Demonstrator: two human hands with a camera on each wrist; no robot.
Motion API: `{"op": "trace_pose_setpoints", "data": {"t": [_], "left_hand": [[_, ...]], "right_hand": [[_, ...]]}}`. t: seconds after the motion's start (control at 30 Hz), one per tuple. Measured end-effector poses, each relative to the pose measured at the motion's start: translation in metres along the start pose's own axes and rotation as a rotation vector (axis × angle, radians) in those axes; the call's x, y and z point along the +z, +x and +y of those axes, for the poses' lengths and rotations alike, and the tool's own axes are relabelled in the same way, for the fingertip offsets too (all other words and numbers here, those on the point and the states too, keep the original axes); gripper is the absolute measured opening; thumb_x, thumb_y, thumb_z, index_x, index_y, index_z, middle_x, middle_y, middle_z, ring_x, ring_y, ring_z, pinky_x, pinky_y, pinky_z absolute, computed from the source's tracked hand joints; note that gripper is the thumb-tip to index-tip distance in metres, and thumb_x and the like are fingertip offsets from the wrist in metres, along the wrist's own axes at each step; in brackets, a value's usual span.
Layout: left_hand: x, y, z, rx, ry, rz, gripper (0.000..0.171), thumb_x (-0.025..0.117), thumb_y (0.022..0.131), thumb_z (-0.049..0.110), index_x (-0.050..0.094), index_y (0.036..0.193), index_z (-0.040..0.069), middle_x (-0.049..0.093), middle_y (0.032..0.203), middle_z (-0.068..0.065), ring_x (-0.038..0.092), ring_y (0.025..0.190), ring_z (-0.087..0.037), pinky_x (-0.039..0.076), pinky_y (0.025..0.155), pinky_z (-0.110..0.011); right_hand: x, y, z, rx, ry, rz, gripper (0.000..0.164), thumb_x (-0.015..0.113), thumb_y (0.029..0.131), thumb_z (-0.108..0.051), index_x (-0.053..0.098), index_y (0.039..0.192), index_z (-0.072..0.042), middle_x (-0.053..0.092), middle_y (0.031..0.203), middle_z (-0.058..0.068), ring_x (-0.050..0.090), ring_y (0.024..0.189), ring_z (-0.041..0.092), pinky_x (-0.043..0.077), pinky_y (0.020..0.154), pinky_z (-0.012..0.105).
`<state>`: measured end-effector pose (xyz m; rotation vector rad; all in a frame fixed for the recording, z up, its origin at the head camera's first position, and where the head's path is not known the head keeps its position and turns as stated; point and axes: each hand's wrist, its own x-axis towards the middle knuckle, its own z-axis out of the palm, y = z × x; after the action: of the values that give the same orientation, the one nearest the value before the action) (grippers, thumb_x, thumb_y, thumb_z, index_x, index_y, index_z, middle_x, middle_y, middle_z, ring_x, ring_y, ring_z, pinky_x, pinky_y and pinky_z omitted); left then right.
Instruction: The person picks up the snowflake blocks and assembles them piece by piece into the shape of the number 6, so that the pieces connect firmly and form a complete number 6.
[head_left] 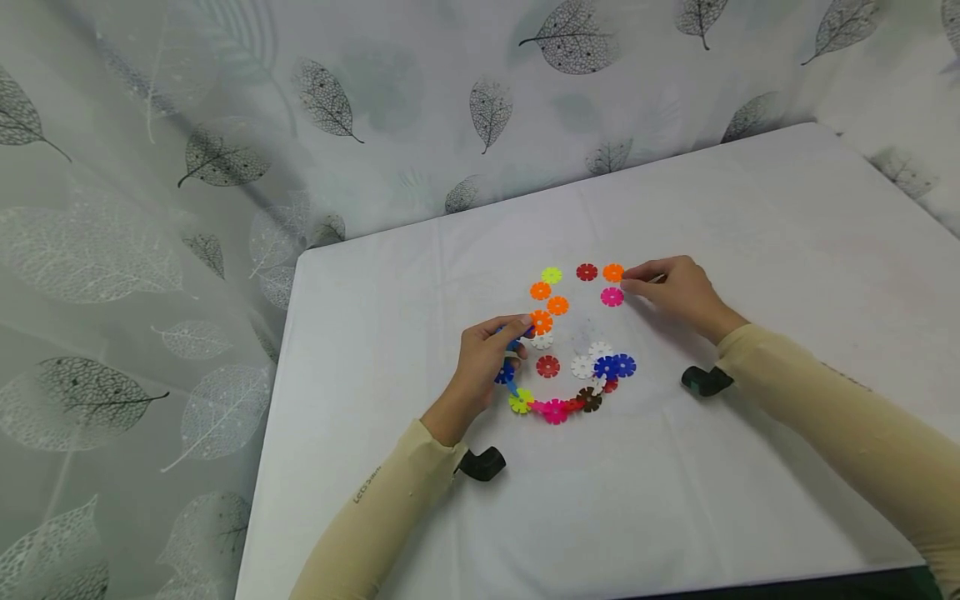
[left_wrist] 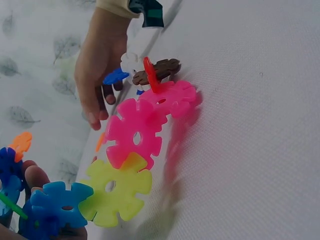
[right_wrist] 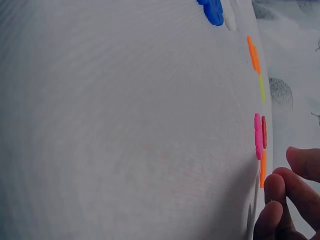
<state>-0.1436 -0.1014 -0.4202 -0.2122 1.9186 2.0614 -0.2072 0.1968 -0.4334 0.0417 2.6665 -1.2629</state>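
My left hand [head_left: 480, 354] grips one end of a chain of interlocking flower-shaped plastic discs. Blue discs [left_wrist: 59, 202] lie in its fingers, and an orange disc [head_left: 541, 322] sticks up by the thumb. From there the chain curves through a yellow disc [left_wrist: 116, 192], pink discs [left_wrist: 135, 132], a red disc [left_wrist: 150, 75] and a brown disc [left_wrist: 162, 71] to white and blue discs [head_left: 624, 365]. My right hand [head_left: 678, 292] reaches in with its fingertips right at the edge of a loose orange disc [head_left: 613, 272]; a gap shows between thumb and fingers in the right wrist view.
Loose discs lie flat on the white-covered table [head_left: 390, 333]: a pink disc [head_left: 612, 297], a red disc [head_left: 587, 272], a yellow disc [head_left: 551, 275], orange discs [head_left: 557, 306] and another red disc [head_left: 547, 366] inside the chain's curve. A leaf-patterned curtain [head_left: 420, 100] hangs behind.
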Motion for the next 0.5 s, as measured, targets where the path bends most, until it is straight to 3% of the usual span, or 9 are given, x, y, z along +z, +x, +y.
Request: {"op": "trace_pose_setpoints", "data": {"t": [0.2, 0.5], "left_hand": [[0.0000, -0.0002, 0.0000, 0.001, -0.003, -0.007, 0.032, 0.069, 0.098, 0.031, 0.075, 0.115, 0.004, 0.072, 0.102, -0.007, 0.058, 0.071, -0.019, 0.051, 0.063, -0.021], [0.0000, 0.0001, -0.0014, -0.011, 0.001, 0.007, 0.028, 0.069, 0.098, 0.030, 0.076, 0.114, 0.008, 0.072, 0.102, -0.006, 0.058, 0.069, -0.019, 0.051, 0.062, -0.022]], "right_hand": [[0.0047, 0.0002, -0.0031, -0.024, -0.075, -0.053, 0.044, 0.076, 0.092, -0.036, 0.072, 0.123, -0.006, 0.067, 0.122, 0.018, 0.057, 0.109, 0.035, 0.050, 0.084, 0.043], [0.0067, 0.0016, -0.0068, -0.056, -0.139, -0.060, 0.043, 0.079, 0.088, -0.032, 0.072, 0.122, -0.006, 0.068, 0.117, 0.018, 0.057, 0.103, 0.035, 0.048, 0.083, 0.045]]}}
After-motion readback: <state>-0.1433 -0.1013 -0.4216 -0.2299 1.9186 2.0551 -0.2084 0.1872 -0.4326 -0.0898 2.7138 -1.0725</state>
